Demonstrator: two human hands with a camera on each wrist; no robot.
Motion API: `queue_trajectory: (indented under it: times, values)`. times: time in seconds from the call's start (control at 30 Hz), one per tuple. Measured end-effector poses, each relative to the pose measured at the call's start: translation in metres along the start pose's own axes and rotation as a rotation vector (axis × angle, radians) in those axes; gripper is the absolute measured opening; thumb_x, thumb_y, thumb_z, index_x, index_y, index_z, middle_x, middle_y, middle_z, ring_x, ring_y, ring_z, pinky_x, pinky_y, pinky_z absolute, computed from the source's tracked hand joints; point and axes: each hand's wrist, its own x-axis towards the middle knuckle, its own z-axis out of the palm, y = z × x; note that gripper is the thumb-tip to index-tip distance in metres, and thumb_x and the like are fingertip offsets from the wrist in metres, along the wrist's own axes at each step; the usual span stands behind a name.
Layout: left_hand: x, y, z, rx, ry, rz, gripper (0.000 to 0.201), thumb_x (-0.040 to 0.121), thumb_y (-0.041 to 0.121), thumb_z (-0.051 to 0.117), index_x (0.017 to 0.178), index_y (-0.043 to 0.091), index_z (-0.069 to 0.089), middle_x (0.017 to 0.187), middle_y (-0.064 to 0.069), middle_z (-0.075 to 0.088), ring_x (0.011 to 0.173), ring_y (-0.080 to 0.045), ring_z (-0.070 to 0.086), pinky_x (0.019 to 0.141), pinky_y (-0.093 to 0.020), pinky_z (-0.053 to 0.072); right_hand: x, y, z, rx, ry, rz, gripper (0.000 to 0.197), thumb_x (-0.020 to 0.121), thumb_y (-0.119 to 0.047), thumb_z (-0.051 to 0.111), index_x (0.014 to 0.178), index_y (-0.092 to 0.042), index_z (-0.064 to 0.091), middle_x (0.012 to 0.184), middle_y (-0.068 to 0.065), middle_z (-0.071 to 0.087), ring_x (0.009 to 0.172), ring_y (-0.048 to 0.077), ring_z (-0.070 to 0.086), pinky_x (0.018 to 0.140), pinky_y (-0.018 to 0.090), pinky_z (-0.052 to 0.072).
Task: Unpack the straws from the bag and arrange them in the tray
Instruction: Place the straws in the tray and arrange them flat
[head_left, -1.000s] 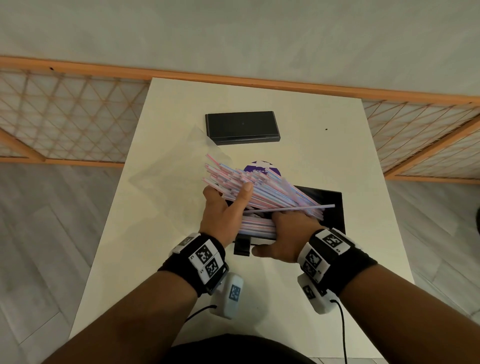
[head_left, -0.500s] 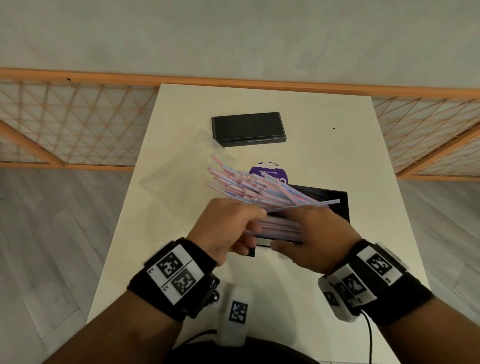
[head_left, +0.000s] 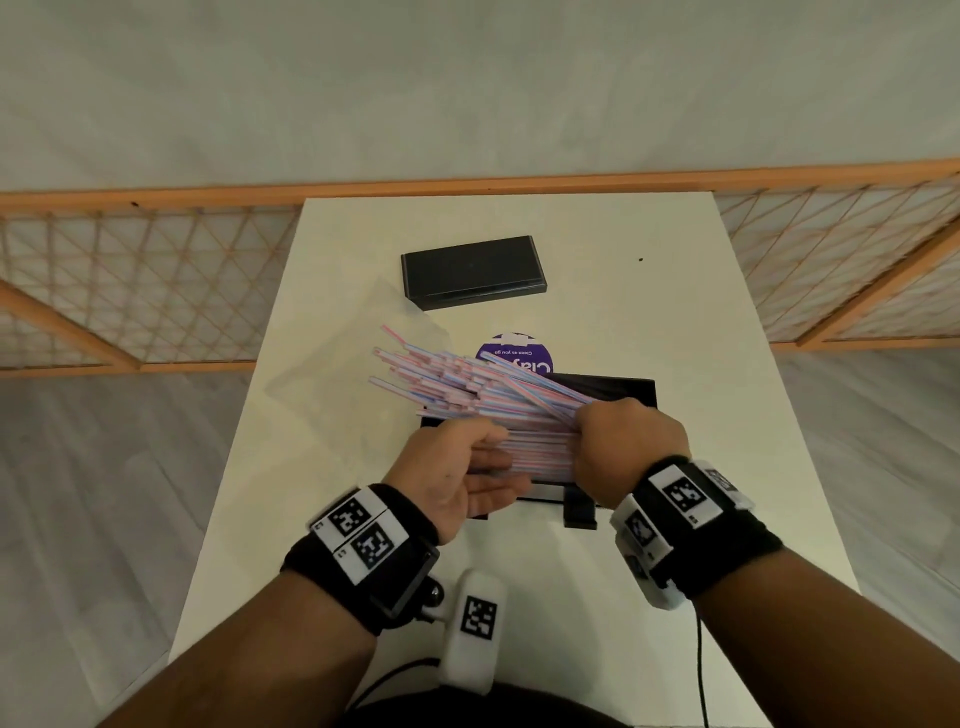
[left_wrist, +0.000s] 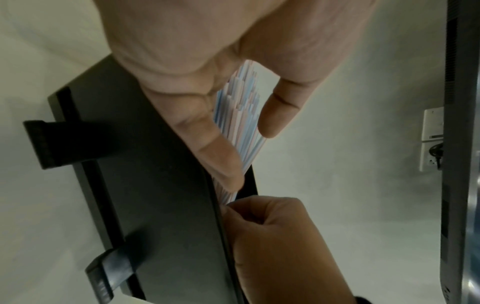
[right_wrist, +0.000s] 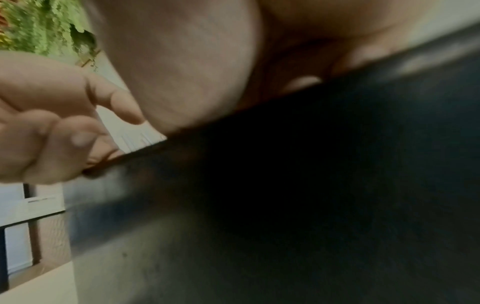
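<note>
A bundle of thin pink, blue and white striped straws (head_left: 467, 387) is held in both hands just above the black tray (head_left: 636, 387) in the middle of the table. My left hand (head_left: 496, 460) grips the near left part of the bundle, thumb and fingers around the straws (left_wrist: 241, 123). At the bundle's right end my right hand (head_left: 597, 431) closes over it as a fist. The far ends fan out to the left. The empty clear bag (head_left: 343, 384) lies flat on the table, left of the tray. In the right wrist view the tray wall (right_wrist: 311, 185) fills most of the picture.
A closed black box (head_left: 472, 270) lies farther back on the white table (head_left: 701, 322). A round purple label (head_left: 519, 358) lies just behind the tray. Wooden lattice railings (head_left: 130, 280) run behind the table on both sides. Two black tabs (left_wrist: 52, 142) stick out from the tray's near side.
My left hand has slid from the top of the bundle to its near left part. My right hand has come up and closed over the right end. The straws stay above the tray.
</note>
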Motion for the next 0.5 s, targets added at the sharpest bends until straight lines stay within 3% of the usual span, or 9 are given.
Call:
queue_trajectory:
  times: [0.1, 0.23, 0.37, 0.5]
  values:
    - [0.0, 0.001, -0.001, -0.015, 0.025, 0.008, 0.01, 0.095, 0.013, 0.063, 0.097, 0.003, 0.063, 0.097, -0.019, 0.063, 0.054, -0.028, 0.073, 0.044, -0.025, 0.056, 0.005, -0.001, -0.006, -0.01, -0.018, -0.013, 0.017, 0.089, -0.026, 0.052, 0.102, -0.021, 0.062, 0.089, 0.001, 0.061, 0.069, 0.024, 0.049, 0.065, 0.029, 0.042]
    - [-0.001, 0.004, -0.003, -0.087, 0.026, 0.033, 0.006, 0.095, 0.01, 0.063, 0.092, 0.004, 0.063, 0.088, -0.02, 0.064, 0.053, -0.029, 0.072, 0.043, -0.025, 0.056, 0.0, 0.004, -0.008, 0.134, 0.035, -0.078, 0.012, 0.088, -0.036, 0.055, 0.09, -0.024, 0.053, 0.091, -0.001, 0.059, 0.077, 0.024, 0.052, 0.067, 0.029, 0.04]
    - [0.003, 0.004, 0.0, -0.222, -0.007, 0.038, 0.012, 0.092, 0.003, 0.064, 0.104, 0.0, 0.067, 0.091, -0.022, 0.068, 0.072, -0.031, 0.073, 0.051, -0.028, 0.061, 0.003, 0.005, -0.005, 0.275, 0.045, -0.217, 0.028, 0.083, -0.041, 0.059, 0.103, -0.022, 0.058, 0.098, 0.0, 0.059, 0.092, 0.024, 0.058, 0.078, 0.033, 0.049]
    - [0.009, 0.004, 0.014, -0.289, -0.001, 0.053, 0.017, 0.09, -0.002, 0.067, 0.106, 0.001, 0.07, 0.087, -0.019, 0.072, 0.067, -0.026, 0.07, 0.057, -0.027, 0.063, 0.008, -0.003, 0.008, 0.33, 0.022, -0.236, 0.031, 0.077, -0.04, 0.057, 0.105, -0.026, 0.059, 0.1, -0.001, 0.058, 0.096, 0.025, 0.06, 0.082, 0.039, 0.053]
